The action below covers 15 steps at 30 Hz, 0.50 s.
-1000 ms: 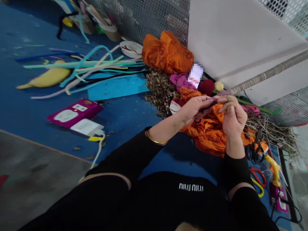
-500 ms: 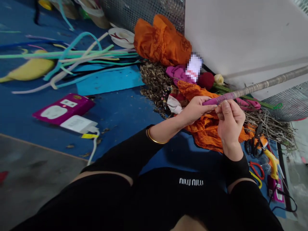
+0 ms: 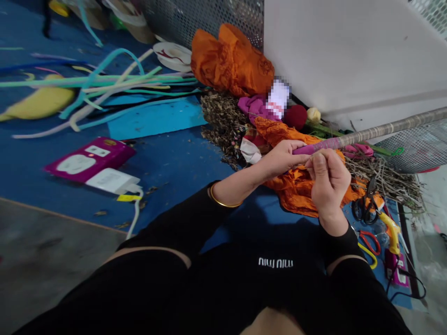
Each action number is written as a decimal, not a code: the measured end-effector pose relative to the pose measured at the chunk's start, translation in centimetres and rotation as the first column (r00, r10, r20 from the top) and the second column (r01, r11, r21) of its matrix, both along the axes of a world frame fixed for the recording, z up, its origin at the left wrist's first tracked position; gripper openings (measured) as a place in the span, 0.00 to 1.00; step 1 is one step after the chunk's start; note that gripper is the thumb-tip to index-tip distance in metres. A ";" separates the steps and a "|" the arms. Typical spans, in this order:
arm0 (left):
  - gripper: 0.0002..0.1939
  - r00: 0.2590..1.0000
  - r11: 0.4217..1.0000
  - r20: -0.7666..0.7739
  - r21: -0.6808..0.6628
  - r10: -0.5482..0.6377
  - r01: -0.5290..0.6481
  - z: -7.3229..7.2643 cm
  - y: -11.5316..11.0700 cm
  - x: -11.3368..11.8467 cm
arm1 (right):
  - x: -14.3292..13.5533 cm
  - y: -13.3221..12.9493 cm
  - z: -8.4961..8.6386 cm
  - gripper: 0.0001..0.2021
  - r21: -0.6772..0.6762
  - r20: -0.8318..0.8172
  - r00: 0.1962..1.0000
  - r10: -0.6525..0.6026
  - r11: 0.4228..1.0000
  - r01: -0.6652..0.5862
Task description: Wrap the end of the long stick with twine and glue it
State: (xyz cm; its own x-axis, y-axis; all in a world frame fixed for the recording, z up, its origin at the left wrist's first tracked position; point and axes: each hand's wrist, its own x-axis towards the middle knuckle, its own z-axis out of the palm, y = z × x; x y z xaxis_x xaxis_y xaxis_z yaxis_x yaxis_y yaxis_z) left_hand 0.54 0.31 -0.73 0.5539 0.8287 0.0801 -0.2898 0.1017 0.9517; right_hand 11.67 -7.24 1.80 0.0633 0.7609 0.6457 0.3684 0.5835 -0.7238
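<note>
- So the table [image 3: 185,153] is blue and littered with crumbs, grey floor [image 3: 42,251] past its near left edge. Perforated metal mesh [image 3: 213,16] and a white panel [image 3: 349,51] stand along the back edge.
- Two purple power strips: one [image 3: 75,163] toward the near left edge with a white charger [image 3: 111,180] plugged in, the other [image 3: 391,272] by the right edge.
- Also near the right edge: one yellow glue gun [image 3: 394,235], one pair of black scissors [image 3: 366,207], plus a red handle [image 3: 375,242] and a yellow handle [image 3: 372,260], can't tell if they're one tool.
- Two bunches of orange cloth, one [image 3: 230,60] at the back, one [image 3: 296,195] under the hands. One white spool [image 3: 172,56], one phone [image 3: 278,97] (screen's blurred). Fuzzy stems [image 3: 115,83] on the left, too tangled to count.
- One wrapped stick [image 3: 370,135], held above the orange cloth, sloping up to the right. Left hand [image 3: 279,158] is clasped round its purple end.
- Right hand [image 3: 328,181] is curled just below the purple part, thumb tucked in; can't tell if it's gripping anything.
</note>
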 end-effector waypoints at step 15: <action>0.07 0.992 0.997 -0.115 0.039 -0.061 0.066 -0.1 0.3 -0.2 | 5.7 1.0 2.9 0.16 -0.042 0.288 0.952 0.099 0.995 -0.090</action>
